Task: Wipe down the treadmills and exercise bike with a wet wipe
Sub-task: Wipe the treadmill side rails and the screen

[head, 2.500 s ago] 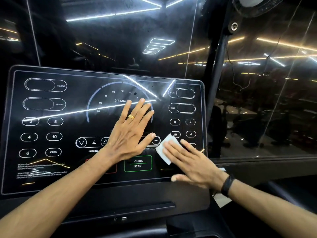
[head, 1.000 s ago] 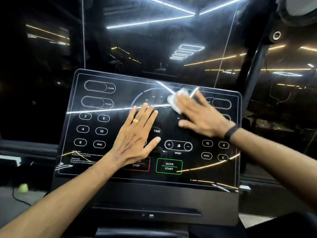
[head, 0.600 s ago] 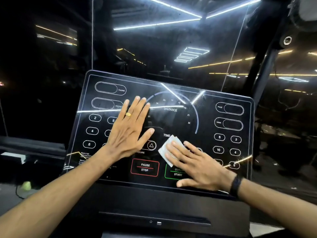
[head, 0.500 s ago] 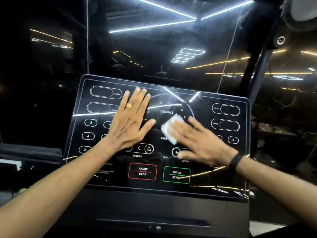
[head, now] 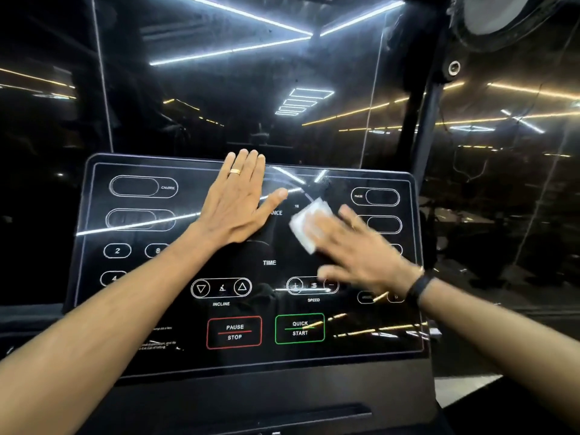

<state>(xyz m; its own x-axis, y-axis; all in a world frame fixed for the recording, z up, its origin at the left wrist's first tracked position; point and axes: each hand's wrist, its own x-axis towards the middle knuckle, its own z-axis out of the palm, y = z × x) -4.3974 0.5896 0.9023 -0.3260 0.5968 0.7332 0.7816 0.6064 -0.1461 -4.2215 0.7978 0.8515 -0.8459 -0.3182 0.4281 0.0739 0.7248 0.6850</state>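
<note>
Fingers of the right hand [head: 361, 255] lie straight and spread flat over a folded white wet wipe [head: 309, 224], pressing it to the treadmill console [head: 94, 309] rather than pinching it — the wipe sits in the upper middle of the panel, right of the word ending "ANCE" and left of the right-edge ovals. The left hand [head: 238, 202] is also flat and open, palm down against the panel near its top edge, fingertips reaching just past that edge, a gold ring [head: 234, 171] on one finger; it looks to be steadying the console. To do this stroke well, I would keep the pressure even across the whole wipe so no corner lifts, work in overlapping passes toward the right edge and then the lower corners, and move the left hand off the patch it covers so that area gets wiped too. Light pressure seems wise over the PAUSE/STOP button [head: 234, 332] and QUICK START button [head: 299, 328], since a firm push might trigger them. The right hand is smeared by motion, so its exact finger placement and the wipe's lower edge are hard to read. A black wristband [head: 419, 288] shows on the right wrist. Both forearms cover number keys at the left and right edges, ceiling-light reflections streak the glossy panel, and the belt, the other treadmills and the exercise bike are out of view — how far the whole task has got cannot be judged.
</note>
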